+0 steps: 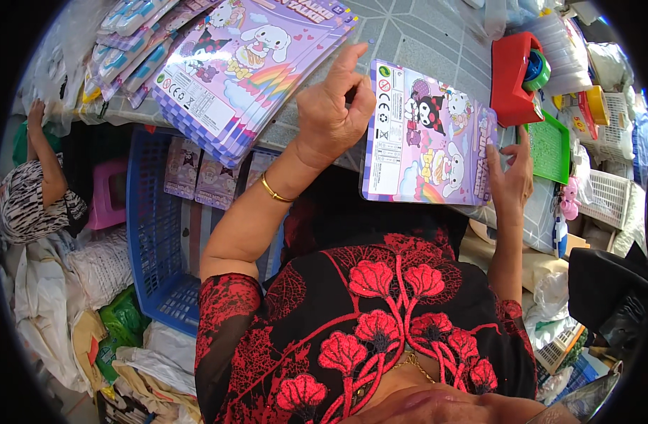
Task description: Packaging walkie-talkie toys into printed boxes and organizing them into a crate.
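At printed card (428,138), right edge: right hand (510,175) touching, fingers parted.

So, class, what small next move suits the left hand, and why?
Perhaps the left hand should settle its fingers on the printed card to steady it: one finger points beyond it, while the right hand is at its right edge.

Card (426,148): lay across the near edge of the table (409,32).
Card stack (246,71): lay on the table, left of the card and farther back.
Packs (129,56): lay farther left of the card.
Basket (150,240): stood left of the card, lower down, with more cards (216,180) in it.
Tape dispenser (506,92): stood right of the card, near its far corner.
Tray (551,148): lay right of the card.
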A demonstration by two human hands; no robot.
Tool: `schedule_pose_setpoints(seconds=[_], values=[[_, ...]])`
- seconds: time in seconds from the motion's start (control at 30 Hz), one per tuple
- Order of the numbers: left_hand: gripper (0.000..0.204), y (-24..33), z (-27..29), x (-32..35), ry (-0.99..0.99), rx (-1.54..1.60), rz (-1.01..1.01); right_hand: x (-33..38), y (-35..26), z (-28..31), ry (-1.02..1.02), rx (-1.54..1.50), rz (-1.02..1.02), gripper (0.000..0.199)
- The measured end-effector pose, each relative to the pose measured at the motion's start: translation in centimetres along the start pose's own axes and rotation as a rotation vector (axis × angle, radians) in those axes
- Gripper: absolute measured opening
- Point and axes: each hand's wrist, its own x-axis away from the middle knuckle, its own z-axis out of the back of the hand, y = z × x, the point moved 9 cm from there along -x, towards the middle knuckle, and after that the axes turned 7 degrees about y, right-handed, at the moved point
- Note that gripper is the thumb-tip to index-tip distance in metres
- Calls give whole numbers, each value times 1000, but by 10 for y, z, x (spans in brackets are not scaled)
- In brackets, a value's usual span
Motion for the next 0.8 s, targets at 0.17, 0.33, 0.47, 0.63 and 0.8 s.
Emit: schedule_pose_setpoints(seconds=[0.17, 0.33, 0.47, 0.63, 0.8], values=[[27, 3, 2, -2, -21, 39, 19, 26, -115, -3, -96, -160, 697, 62], [34, 1, 0, -2, 14, 59, 9, 41, -158, -53, -450, -83, 916, 64], [15, 0, -4, -2, 0, 66, 20, 43, -167, -55, -428, -41, 981, 63], [13, -3, -4, -2, -5, 72, 56, 45, -178, -60, -456, -69, 1031, 63], [35, -38, -21, 21, -185, 230, 548, 42, -183, -64, -509, -159, 1051, 63]])
